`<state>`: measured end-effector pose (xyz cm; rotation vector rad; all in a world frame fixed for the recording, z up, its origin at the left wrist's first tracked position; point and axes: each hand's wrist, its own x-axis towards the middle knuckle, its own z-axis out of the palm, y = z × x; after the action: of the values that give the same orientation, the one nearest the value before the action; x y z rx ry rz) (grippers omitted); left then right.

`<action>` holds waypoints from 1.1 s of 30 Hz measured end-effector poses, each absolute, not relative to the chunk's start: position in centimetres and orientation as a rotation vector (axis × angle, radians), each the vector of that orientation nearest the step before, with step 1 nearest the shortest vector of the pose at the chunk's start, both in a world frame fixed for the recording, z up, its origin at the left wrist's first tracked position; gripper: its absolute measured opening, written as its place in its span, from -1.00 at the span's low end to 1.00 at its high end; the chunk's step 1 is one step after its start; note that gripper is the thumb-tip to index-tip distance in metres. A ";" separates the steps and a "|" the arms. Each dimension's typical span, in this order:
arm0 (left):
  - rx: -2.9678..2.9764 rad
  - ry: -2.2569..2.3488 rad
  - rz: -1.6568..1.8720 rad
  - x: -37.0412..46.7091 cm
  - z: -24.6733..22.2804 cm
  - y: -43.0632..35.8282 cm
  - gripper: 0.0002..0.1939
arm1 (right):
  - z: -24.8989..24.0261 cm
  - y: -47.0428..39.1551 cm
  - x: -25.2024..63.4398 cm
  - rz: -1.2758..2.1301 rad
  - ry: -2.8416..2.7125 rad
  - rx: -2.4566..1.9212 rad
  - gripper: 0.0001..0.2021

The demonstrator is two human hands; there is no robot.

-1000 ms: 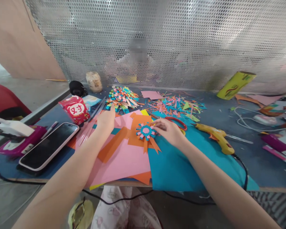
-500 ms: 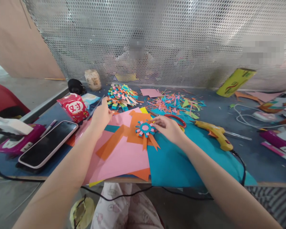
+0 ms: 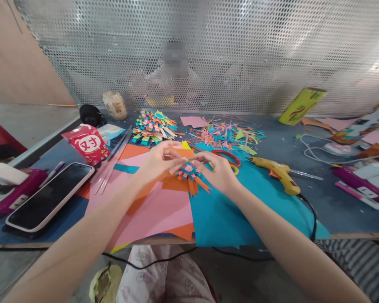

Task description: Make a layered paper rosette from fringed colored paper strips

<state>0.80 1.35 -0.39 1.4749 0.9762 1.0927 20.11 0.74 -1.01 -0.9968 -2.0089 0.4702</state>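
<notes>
Head view: left hand point(image 3: 159, 160) has come across from beside heap of multicoloured fringed paper point(image 3: 153, 128), meeting right hand point(image 3: 221, 171) at blue-and-pink paper rosette with orange tails point(image 3: 188, 169). Rosette lies over orange paper sheet point(image 3: 173, 183) on blue worktop point(image 3: 282, 145). Both hands: fingers curled, tips nearly together (grip of either, cannot tell). Work at rosette now looks two-handed.

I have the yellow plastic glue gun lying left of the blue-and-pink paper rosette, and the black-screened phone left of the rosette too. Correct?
Not quite: the yellow plastic glue gun lies right of the blue-and-pink paper rosette, as the head view shows. The black-screened phone is indeed left of it.
</notes>
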 end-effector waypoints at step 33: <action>1.340 0.896 1.125 1.6 -0.7 0.8 -0.85 | -3.9 0.3 36.0 -0.624 -1.222 -2.314 -0.54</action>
<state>1.58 0.79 -0.73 1.3402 0.8959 1.1252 35.99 0.31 -3.88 -2.3138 -1.2223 -0.6240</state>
